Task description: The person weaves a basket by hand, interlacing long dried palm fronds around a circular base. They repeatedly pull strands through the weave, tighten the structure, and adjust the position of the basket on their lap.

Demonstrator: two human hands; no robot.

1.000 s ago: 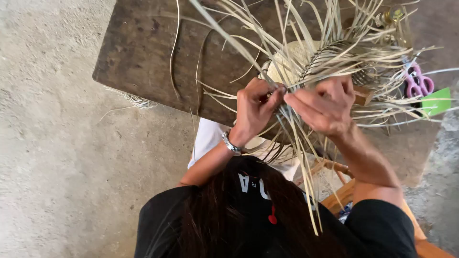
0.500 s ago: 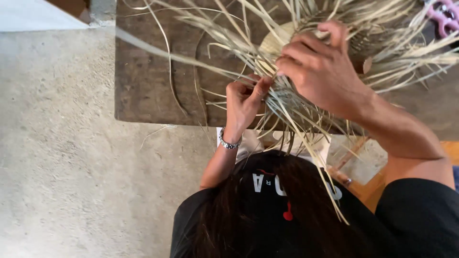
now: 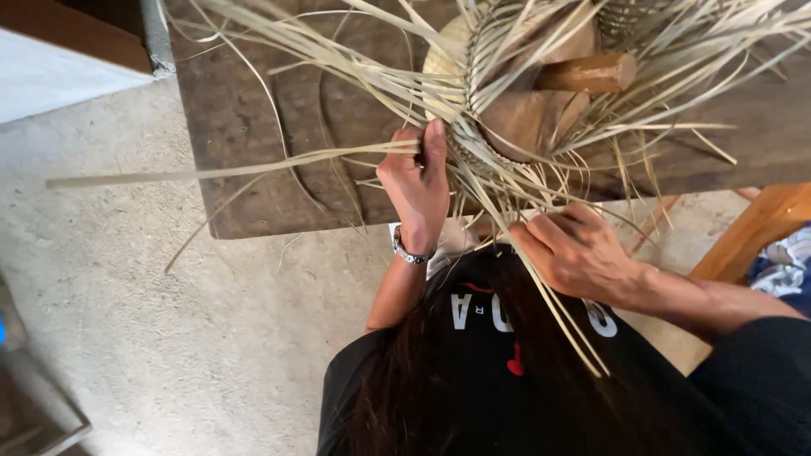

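left hand [image 3: 416, 187] pinches a long straw strip [image 3: 228, 169] at the table [image 3: 245, 127] edge — right hand [image 3: 577, 251] seemingly clamped on hanging straw strands [image 3: 541, 287] — bare floor [image 3: 169, 338] leftward.

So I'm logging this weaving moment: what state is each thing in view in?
Pale straw woven piece: unfinished, loose strands fanning out.
Round wooden block: lying on the table, inside the weave.
Dark wooden table: bearing the work.
Left hand: pinching strands at the weave's edge.
Right hand: gripping strands below the table edge.
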